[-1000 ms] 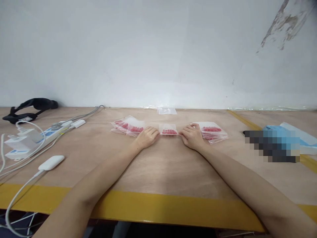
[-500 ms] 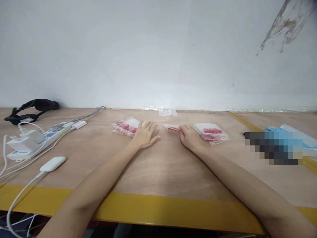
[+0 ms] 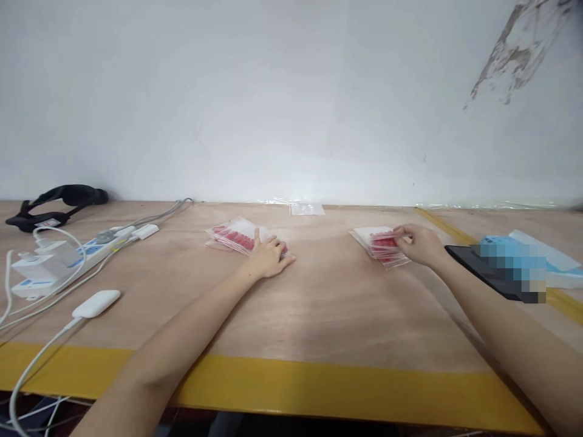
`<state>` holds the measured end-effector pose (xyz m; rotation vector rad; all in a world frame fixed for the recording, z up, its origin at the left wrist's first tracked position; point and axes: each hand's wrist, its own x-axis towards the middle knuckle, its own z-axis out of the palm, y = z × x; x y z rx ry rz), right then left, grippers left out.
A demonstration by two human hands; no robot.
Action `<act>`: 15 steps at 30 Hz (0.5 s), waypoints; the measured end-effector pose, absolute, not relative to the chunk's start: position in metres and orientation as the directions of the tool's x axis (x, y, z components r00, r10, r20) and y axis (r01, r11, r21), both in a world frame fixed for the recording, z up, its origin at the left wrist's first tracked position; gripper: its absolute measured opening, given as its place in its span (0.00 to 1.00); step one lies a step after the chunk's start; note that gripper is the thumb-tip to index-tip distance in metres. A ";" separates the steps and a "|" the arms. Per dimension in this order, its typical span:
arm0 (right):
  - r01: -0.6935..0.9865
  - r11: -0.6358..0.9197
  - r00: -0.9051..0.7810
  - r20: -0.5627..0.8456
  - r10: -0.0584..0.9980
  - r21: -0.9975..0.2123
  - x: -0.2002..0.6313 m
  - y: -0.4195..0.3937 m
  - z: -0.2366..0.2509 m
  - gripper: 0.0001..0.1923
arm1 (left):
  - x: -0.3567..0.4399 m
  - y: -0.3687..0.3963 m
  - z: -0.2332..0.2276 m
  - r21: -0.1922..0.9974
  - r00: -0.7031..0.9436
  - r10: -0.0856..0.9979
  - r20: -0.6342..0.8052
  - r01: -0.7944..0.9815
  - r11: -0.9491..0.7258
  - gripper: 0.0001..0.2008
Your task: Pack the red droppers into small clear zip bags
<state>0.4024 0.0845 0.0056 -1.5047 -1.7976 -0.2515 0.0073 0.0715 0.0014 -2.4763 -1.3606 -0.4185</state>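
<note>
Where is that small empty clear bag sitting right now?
In the head view the empty clear bag lies at the table's far edge against the wall, about midway between the two piles of red-filled bags.

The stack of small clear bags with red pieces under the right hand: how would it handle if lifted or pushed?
The stack of bags is thin clear film, so each bag is probably floppy and light. The bags lie fanned, not squared, under the right hand, so a push would likely slide them apart. The film looks glossy, so a loose grip may slip.
</note>
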 end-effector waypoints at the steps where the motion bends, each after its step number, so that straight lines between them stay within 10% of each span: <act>1: 0.929 0.252 -0.033 0.618 0.785 -0.270 0.405 0.081 0.006 0.07 | 0.015 0.070 -0.002 -0.047 0.512 0.771 0.379 0.843 -0.536 0.22; 7: 0.889 0.442 -0.209 0.750 0.628 -0.122 0.347 0.063 0.023 0.08 | 0.057 0.064 -0.014 0.117 0.512 0.759 0.402 0.794 -0.597 0.23; 15: 0.541 0.812 -0.625 0.542 0.562 -0.217 0.246 0.066 -0.005 0.14 | 0.023 0.061 -0.015 0.261 0.527 0.735 0.427 0.706 -0.658 0.27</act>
